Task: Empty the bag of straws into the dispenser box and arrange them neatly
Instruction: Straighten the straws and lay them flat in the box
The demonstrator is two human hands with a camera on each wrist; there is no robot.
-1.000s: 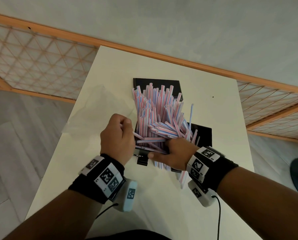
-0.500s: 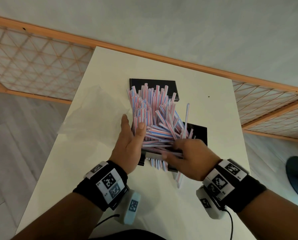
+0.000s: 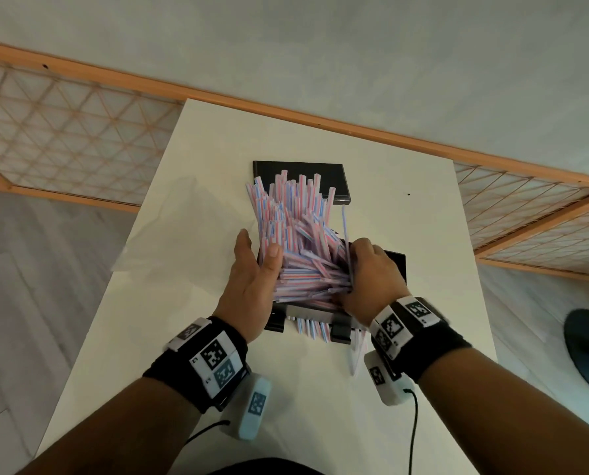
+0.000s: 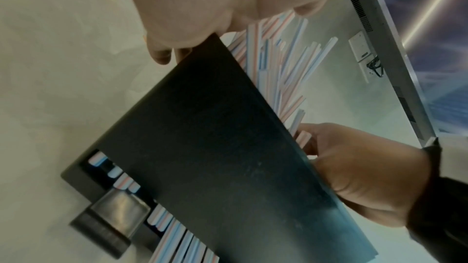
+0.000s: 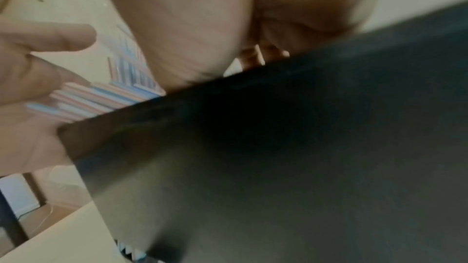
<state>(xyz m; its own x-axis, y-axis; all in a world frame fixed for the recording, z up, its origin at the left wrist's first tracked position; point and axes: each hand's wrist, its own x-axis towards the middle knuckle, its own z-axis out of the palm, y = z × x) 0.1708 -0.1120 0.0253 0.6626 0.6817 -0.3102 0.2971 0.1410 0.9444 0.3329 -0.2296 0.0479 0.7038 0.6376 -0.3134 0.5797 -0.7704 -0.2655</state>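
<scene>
Striped straws (image 3: 299,234) overfill the black dispenser box (image 3: 276,323) on the tabletop (image 3: 217,149); left hand (image 3: 252,282) flat against them, right hand (image 3: 371,279) curled around the pile's side.

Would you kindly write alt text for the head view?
Two hands press from either side on a messy heap of striped straws overflowing a black box on a white table. A black lid lies behind it.
</scene>
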